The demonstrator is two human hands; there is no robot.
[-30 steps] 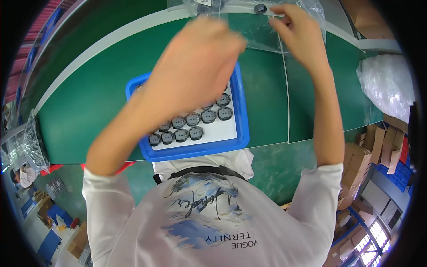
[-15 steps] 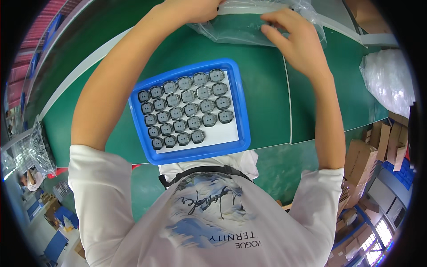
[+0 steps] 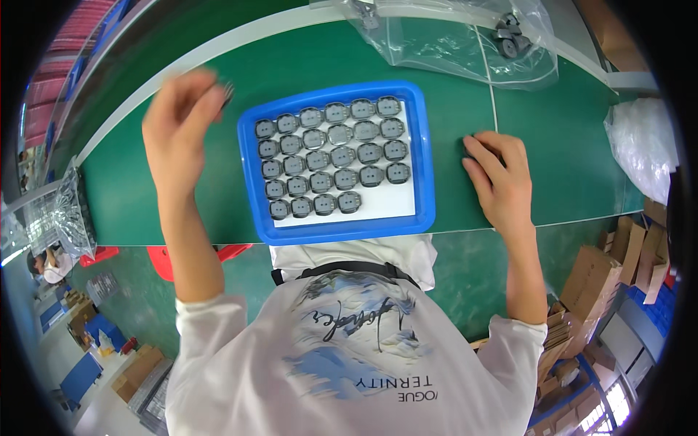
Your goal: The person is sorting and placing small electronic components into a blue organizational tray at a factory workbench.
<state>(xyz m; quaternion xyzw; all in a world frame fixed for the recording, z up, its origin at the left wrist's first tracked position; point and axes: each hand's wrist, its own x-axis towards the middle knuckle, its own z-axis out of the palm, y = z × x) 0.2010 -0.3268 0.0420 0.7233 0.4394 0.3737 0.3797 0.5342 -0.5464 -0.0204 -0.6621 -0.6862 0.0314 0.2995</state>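
Observation:
A blue tray point(image 3: 251, 174) lined with a white sheet holds rows of grey, rounded parts like watch cases point(image 3: 342, 156). Left of it, above the table, my left hand point(image 3: 178, 127) is blurred but closed, with a small dark part point(image 3: 227, 93) at its fingertips. To the tray's right, my right hand point(image 3: 503, 178) pinches a small dark piece point(image 3: 467, 144), mostly hidden by thumb and fingers. Their exact kind cannot be made out. A clear plastic bag point(image 3: 429, 54) lies at the far side, with several dark grey parts point(image 3: 510, 38) in it.
The green table point(image 3: 218, 211) has a pale raised rim point(image 3: 276, 36) along its far side. White plastic wrapping point(image 3: 640, 145) sits at the right end, another clear bag point(image 3: 69, 211) at the left. Cardboard boxes point(image 3: 592, 283) stand on the right, and a red stool point(image 3: 161, 261) below the table.
Both hands have come back from the plastic bag, the left to the tray's left and the right to its right. The bag has spread out, showing dark parts inside. The view has shifted slightly.

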